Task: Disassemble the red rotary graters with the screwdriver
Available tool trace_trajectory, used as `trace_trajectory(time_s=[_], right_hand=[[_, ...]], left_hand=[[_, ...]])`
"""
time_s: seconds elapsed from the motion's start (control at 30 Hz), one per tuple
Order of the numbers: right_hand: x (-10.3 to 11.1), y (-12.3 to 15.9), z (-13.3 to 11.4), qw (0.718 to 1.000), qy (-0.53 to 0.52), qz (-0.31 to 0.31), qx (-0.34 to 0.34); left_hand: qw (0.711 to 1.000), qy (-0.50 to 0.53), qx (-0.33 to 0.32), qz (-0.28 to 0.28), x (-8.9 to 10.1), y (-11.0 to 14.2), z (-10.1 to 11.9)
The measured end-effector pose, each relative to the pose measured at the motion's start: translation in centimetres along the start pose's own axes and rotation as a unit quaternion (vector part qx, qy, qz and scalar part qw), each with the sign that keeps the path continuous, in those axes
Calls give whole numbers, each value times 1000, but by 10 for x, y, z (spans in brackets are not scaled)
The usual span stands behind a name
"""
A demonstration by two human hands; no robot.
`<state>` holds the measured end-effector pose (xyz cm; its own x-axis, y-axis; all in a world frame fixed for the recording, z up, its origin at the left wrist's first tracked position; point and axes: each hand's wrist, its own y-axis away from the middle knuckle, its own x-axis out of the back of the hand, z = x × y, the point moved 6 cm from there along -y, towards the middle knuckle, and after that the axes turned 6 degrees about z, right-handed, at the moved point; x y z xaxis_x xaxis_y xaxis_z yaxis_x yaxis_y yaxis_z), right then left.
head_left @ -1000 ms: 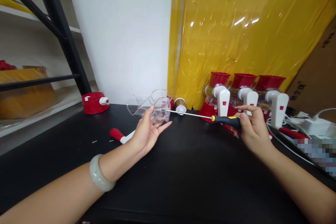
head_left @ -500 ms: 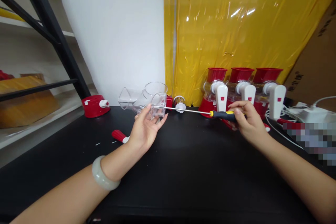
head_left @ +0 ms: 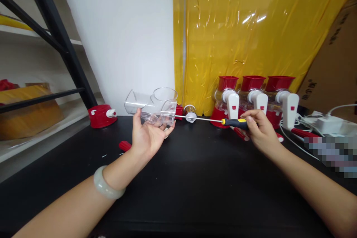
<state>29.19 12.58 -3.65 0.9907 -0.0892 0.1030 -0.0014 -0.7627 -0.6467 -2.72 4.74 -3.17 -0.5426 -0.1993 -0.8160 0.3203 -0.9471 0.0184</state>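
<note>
My left hand (head_left: 148,137) supports a clear plastic grater body (head_left: 156,107) from below, its thumb up along the near side and its fingers beneath. The body has a round opening on top and a wide chute to the left. In my right hand (head_left: 258,129) is a screwdriver (head_left: 235,123) with a black and yellow handle, gripped between thumb and fingers. Its long metal shaft points left and reaches the right end of the clear body; I cannot tell exactly where the tip sits. Below my left hand, a red handle (head_left: 125,145) lies on the table.
Several assembled red and white rotary graters (head_left: 232,106) stand at the back right. A drum blade (head_left: 190,113) lies near the back edge. At the left sits a red base (head_left: 102,116). Small screws (head_left: 104,156) lie on the black table (head_left: 195,193). White cables (head_left: 299,148) run along the right.
My left thumb has moved left and upward off the screwdriver end, and my hand has shifted slightly left under the clear body. The screwdriver still points at the body's right end.
</note>
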Motion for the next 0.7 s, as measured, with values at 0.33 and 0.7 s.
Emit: trace_trajectory(time_s=[0.33,0.7], right_hand=[[1,-5,14,991,-115,6,-73],[-3,-5,7,973,-183,8,-136]], left_hand=[[991,-29,60,-119,-19,10,-5],[989,-10,81,-119,-13,11,-15]])
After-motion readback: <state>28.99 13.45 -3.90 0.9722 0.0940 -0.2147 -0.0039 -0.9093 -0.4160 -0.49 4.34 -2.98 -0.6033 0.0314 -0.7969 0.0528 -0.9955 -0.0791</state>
